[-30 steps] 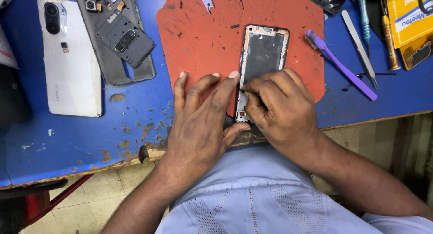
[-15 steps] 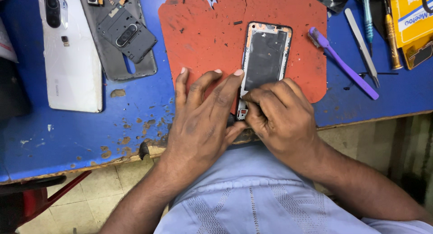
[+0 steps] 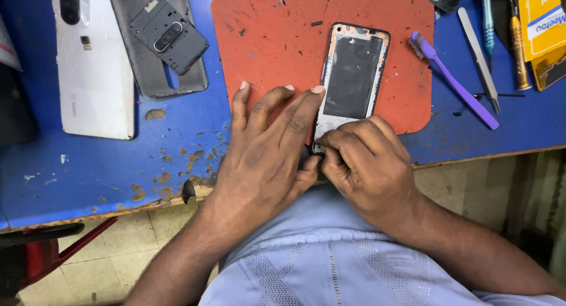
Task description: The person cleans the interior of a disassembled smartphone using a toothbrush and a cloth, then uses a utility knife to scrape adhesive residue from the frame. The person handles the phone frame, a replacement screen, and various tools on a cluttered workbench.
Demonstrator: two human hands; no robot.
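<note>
phone frame (image 3: 352,76) lies on the red mat (image 3: 265,40) near the worktop (image 3: 106,164) edge. left hand (image 3: 265,147) spread flat beside it as a brace, right hand (image 3: 368,164) curled tight pinching its bottom corner, probably for leverage.

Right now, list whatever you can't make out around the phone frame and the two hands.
Head view only:
- Lower end of the phone frame: covered by the right hand and left hand.
- Whatever the right fingers pinch: hidden by both hands.
- White phone and grey back cover: tops cut off by the upper edge.
- Yellow box: cut off at the corner.
</note>
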